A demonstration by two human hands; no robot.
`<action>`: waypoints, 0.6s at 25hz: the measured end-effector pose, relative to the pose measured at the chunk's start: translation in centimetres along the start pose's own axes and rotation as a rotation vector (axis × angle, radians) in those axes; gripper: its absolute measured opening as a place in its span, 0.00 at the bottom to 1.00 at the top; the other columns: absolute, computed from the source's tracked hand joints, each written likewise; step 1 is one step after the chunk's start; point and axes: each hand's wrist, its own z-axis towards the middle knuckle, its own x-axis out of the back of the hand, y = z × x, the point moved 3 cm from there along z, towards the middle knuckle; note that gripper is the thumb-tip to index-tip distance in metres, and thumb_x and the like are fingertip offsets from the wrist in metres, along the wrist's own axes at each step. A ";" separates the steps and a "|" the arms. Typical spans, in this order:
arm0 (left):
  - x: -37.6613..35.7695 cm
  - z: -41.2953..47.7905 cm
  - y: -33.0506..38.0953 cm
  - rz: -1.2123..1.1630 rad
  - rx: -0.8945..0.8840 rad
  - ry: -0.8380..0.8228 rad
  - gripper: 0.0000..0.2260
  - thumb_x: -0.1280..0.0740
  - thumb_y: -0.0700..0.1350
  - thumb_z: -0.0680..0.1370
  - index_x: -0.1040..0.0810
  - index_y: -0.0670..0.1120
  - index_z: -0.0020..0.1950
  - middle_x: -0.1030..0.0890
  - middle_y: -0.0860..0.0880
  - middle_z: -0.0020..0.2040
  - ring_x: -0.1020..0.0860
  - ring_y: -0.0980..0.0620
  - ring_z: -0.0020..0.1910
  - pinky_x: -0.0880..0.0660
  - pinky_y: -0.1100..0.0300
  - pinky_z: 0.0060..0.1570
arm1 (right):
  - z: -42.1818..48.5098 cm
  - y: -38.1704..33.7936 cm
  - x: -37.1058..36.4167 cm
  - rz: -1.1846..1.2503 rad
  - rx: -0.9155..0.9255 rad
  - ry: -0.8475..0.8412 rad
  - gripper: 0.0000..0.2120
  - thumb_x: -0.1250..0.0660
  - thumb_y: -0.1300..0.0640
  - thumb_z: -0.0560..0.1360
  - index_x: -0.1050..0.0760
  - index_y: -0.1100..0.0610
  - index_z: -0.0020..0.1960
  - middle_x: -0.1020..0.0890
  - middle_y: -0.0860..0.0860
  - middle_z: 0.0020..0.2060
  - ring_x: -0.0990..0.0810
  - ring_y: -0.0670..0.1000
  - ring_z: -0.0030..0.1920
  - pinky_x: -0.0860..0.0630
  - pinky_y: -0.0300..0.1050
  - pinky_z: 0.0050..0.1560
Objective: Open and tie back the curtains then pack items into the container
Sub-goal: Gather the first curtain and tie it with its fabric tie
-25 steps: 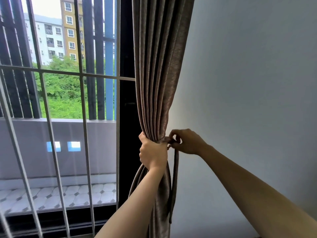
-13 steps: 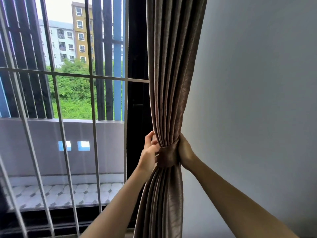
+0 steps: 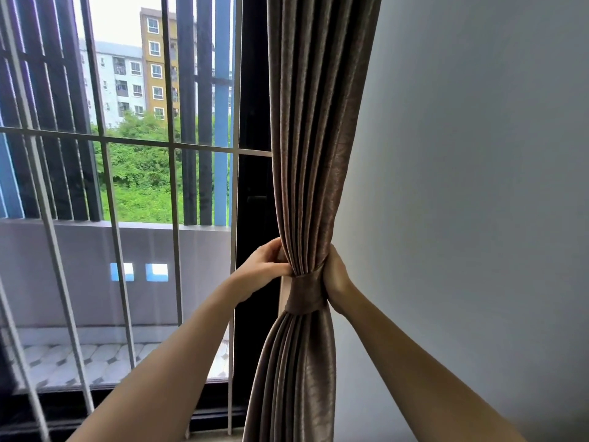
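**A:** How many curtains are there, and where?

**B:** One curtain (image 3: 318, 138), brown and pleated. It hangs between the two hands and is gathered into a narrow waist. One tie-back band (image 3: 304, 295) of the same fabric wraps that waist, just below the left hand and touching the palm side of the right hand.

**A:** Both hands are on it?

**B:** Yes, two hands, one on each side. The left hand (image 3: 264, 269) is clamped on the curtain's left edge just above the band, with its fingers curled round the folds and the thumb lying across the front. The right hand (image 3: 334, 279) presses against the right side of the bundle at band height. Its fingers go behind the fabric, so I cannot tell whether they grip.

**A:** What is around them?

**B:** One plain grey wall (image 3: 478, 186) beyond the right hand. Beyond the left hand is a window (image 3: 143, 186) with pale bars. Through it I can see a balcony wall (image 3: 63, 266) with two small bright square openings (image 3: 156, 272), and two apartment blocks, one pale (image 3: 118, 78) and one yellow (image 3: 157, 59), above green trees.
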 end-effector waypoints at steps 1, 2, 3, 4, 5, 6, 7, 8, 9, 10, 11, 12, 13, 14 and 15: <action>0.4 0.2 0.1 0.017 -0.023 0.015 0.15 0.29 0.40 0.66 0.21 0.45 0.52 0.18 0.44 0.46 0.20 0.50 0.48 0.23 0.55 0.54 | 0.1 0.1 0.0 -0.009 0.002 0.017 0.21 0.55 0.48 0.83 0.29 0.57 0.62 0.23 0.51 0.52 0.26 0.52 0.56 0.33 0.52 0.67; 0.7 0.3 0.1 0.033 -0.030 0.028 0.13 0.30 0.40 0.66 0.20 0.42 0.50 0.19 0.42 0.45 0.20 0.48 0.45 0.21 0.58 0.50 | 0.0 0.1 -0.1 -0.007 0.001 0.026 0.22 0.56 0.47 0.82 0.30 0.57 0.63 0.23 0.51 0.53 0.26 0.51 0.57 0.33 0.52 0.68; 0.8 0.2 0.2 0.027 -0.009 0.032 0.12 0.31 0.40 0.66 0.20 0.38 0.47 0.20 0.41 0.42 0.20 0.47 0.42 0.21 0.60 0.43 | 0.0 0.3 -0.2 -0.008 -0.003 0.031 0.23 0.57 0.46 0.82 0.30 0.56 0.64 0.22 0.51 0.54 0.25 0.52 0.58 0.34 0.52 0.69; 0.9 0.2 0.3 -0.004 0.043 0.045 0.10 0.34 0.42 0.67 0.21 0.36 0.44 0.21 0.42 0.38 0.22 0.48 0.37 0.23 0.61 0.36 | 0.0 0.6 -0.3 -0.007 -0.003 0.030 0.24 0.57 0.44 0.82 0.30 0.54 0.64 0.22 0.51 0.56 0.25 0.52 0.60 0.35 0.53 0.69; 1.0 0.2 0.3 -0.039 0.113 0.063 0.09 0.35 0.43 0.68 0.22 0.38 0.39 0.22 0.44 0.33 0.24 0.50 0.32 0.27 0.62 0.31 | 0.2 1.1 -0.4 -0.004 -0.001 0.034 0.25 0.58 0.42 0.81 0.30 0.53 0.64 0.23 0.52 0.58 0.26 0.52 0.61 0.36 0.55 0.70; 1.0 0.2 0.4 -0.056 0.178 0.074 0.09 0.37 0.45 0.72 0.25 0.40 0.36 0.24 0.47 0.29 0.26 0.52 0.27 0.30 0.62 0.29 | 0.3 1.3 -0.5 -0.005 0.002 0.039 0.25 0.58 0.41 0.81 0.30 0.52 0.64 0.23 0.52 0.59 0.26 0.53 0.61 0.36 0.57 0.70; 1.1 0.2 0.3 -0.054 0.222 0.066 0.11 0.40 0.45 0.76 0.27 0.41 0.35 0.26 0.47 0.28 0.28 0.54 0.24 0.32 0.63 0.28 | 0.4 1.4 -0.5 -0.004 0.001 0.058 0.25 0.58 0.41 0.81 0.30 0.52 0.63 0.23 0.53 0.59 0.25 0.53 0.61 0.35 0.58 0.70; 1.4 0.3 0.1 -0.048 0.238 0.049 0.12 0.42 0.43 0.79 0.28 0.41 0.38 0.27 0.46 0.30 0.28 0.55 0.25 0.32 0.63 0.30 | 0.4 1.5 -0.4 0.000 -0.001 0.075 0.26 0.58 0.40 0.80 0.29 0.53 0.63 0.22 0.54 0.59 0.25 0.53 0.60 0.35 0.57 0.69; 1.7 0.3 0.1 -0.042 0.218 0.032 0.09 0.40 0.42 0.80 0.26 0.38 0.44 0.27 0.45 0.34 0.27 0.54 0.28 0.30 0.63 0.34 | 0.4 1.5 -0.4 0.007 0.000 0.085 0.27 0.59 0.40 0.80 0.29 0.54 0.62 0.22 0.55 0.58 0.24 0.53 0.59 0.33 0.56 0.68; 1.9 0.3 0.1 -0.041 0.168 0.013 0.08 0.37 0.41 0.79 0.27 0.36 0.50 0.24 0.43 0.38 0.25 0.52 0.34 0.29 0.60 0.39 | 0.3 1.6 -0.5 0.022 0.010 0.078 0.28 0.59 0.40 0.80 0.29 0.55 0.62 0.22 0.56 0.58 0.24 0.53 0.58 0.31 0.53 0.66; 2.3 0.3 0.1 -0.045 0.125 0.001 0.11 0.33 0.40 0.76 0.29 0.36 0.55 0.23 0.40 0.44 0.25 0.49 0.41 0.29 0.57 0.44 | 0.1 1.6 -0.7 0.023 0.033 0.056 0.30 0.59 0.38 0.79 0.29 0.56 0.62 0.22 0.57 0.58 0.23 0.53 0.58 0.29 0.50 0.63; 2.7 0.4 0.2 -0.031 0.102 0.005 0.15 0.31 0.38 0.74 0.31 0.37 0.57 0.21 0.38 0.47 0.24 0.47 0.45 0.29 0.55 0.47 | -0.3 1.5 -0.9 0.016 0.069 0.023 0.32 0.58 0.35 0.77 0.30 0.56 0.63 0.22 0.57 0.59 0.23 0.52 0.58 0.28 0.48 0.61; 3.1 0.7 0.4 0.007 0.091 0.037 0.16 0.29 0.37 0.72 0.30 0.40 0.56 0.20 0.37 0.49 0.23 0.45 0.46 0.27 0.55 0.48 | -0.7 1.7 -1.0 -0.002 0.103 -0.005 0.34 0.55 0.31 0.74 0.31 0.55 0.64 0.23 0.56 0.59 0.24 0.52 0.59 0.27 0.47 0.61; 3.4 0.9 0.4 0.053 0.077 0.071 0.18 0.27 0.36 0.70 0.29 0.43 0.56 0.19 0.36 0.50 0.21 0.44 0.47 0.24 0.53 0.49 | -1.2 1.9 -1.1 -0.027 0.136 -0.025 0.35 0.51 0.28 0.72 0.32 0.54 0.64 0.23 0.54 0.59 0.24 0.51 0.59 0.26 0.46 0.60; 3.7 1.2 0.4 0.115 0.074 0.102 0.19 0.24 0.37 0.67 0.27 0.46 0.55 0.18 0.36 0.50 0.20 0.43 0.48 0.22 0.50 0.52 | -1.7 1.9 -1.1 -0.047 0.158 -0.026 0.33 0.46 0.29 0.72 0.33 0.52 0.65 0.23 0.51 0.58 0.23 0.49 0.59 0.25 0.43 0.59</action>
